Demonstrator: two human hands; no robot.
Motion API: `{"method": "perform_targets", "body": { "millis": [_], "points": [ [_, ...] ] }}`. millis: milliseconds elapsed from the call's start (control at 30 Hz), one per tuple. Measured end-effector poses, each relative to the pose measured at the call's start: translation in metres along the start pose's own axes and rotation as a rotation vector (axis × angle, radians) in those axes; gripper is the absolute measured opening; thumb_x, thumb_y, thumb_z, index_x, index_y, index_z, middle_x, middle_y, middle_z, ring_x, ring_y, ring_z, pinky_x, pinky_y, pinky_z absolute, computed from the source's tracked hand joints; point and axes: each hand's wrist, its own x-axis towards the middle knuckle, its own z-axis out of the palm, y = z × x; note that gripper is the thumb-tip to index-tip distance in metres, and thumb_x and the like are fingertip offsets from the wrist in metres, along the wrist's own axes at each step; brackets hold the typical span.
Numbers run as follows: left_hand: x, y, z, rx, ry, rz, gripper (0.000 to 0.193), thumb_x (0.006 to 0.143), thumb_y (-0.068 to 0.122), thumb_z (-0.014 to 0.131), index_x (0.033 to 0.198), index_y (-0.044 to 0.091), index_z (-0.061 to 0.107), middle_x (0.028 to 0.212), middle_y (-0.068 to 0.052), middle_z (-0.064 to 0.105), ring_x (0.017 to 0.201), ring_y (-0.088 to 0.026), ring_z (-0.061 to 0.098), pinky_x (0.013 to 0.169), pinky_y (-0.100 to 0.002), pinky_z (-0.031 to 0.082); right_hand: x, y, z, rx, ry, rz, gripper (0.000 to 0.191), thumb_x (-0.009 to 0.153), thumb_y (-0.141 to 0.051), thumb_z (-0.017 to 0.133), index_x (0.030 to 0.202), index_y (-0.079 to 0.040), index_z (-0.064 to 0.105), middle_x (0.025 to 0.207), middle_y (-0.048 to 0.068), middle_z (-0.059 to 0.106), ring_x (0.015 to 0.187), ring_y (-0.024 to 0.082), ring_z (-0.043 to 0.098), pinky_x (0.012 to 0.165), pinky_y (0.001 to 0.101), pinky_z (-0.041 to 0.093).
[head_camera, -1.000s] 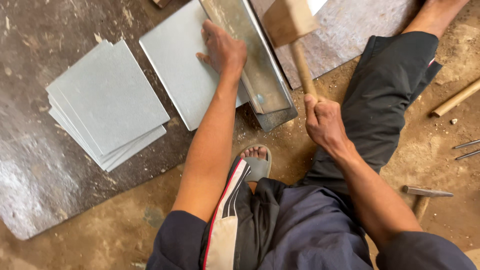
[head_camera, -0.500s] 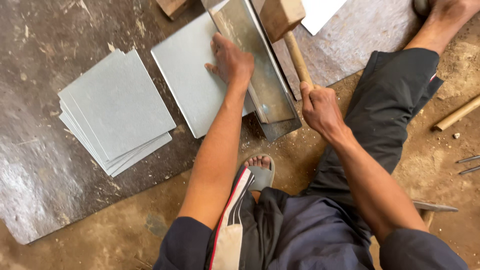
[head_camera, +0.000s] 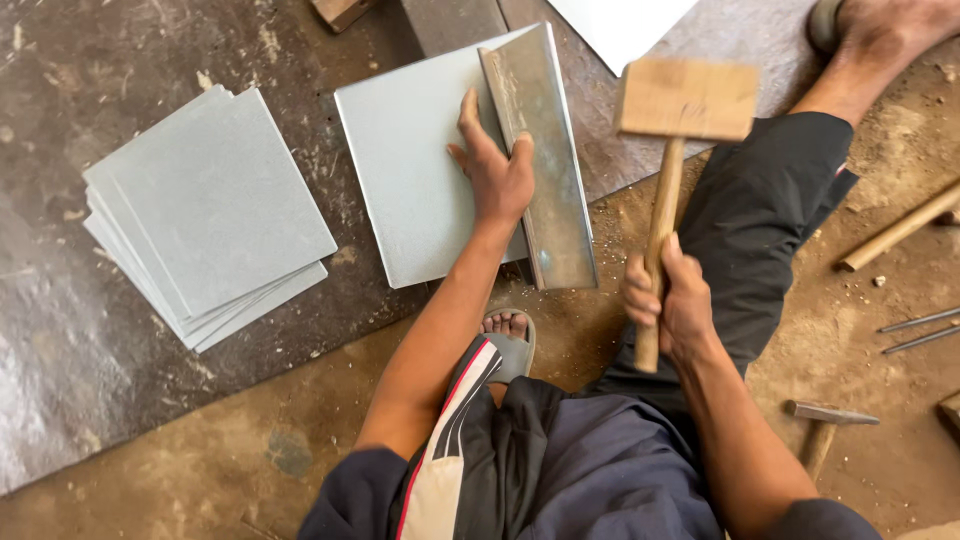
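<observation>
fingers of my left hand (head_camera: 495, 165) lie spread and flat, pressing a grey sheet-metal square (head_camera: 420, 170) against the dark steel plate (head_camera: 60, 380) on the ground, thumb touching the angled metal bar (head_camera: 545, 150) that sits along the sheet's right edge. my right hand (head_camera: 670, 305) is wrapped tight around the handle of a wooden mallet (head_camera: 680, 110), its head raised just right of the bar. a stack of like sheets (head_camera: 205, 210) rests well to the left.
</observation>
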Motion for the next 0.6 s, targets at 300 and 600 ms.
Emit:
{"method": "perform_targets", "body": {
  "millis": [300,600],
  "points": [
    [-0.011,0.007,-0.035,-0.542,-0.232,-0.005,0.105,0.095,0.055,0.057,0.164,-0.002,0.003,0.169,-0.028,0.014,0.157,-0.039,0.023,0.126,-0.05,0.026,-0.045,0.031,-0.014,-0.246,0.009,0.432,0.057,0.101,-0.049,0.049,0.067,-0.003,0.048,0.055,0.001,0.043,0.037,0.009,0.037,0.032,0.0261,0.032],
    [-0.001,-0.039,-0.039,0.005,-0.17,0.245,0.085,0.078,-0.005,0.048,0.158,-0.003,0.022,0.157,-0.038,0.039,0.146,-0.051,0.038,0.124,-0.047,0.031,0.014,-0.011,-0.036,-1.955,0.24,-0.04,0.056,0.1,-0.054,0.066,0.095,0.002,0.074,0.089,0.024,0.069,0.08,0.039,0.066,0.069,0.0468,0.054]
  ]
}}
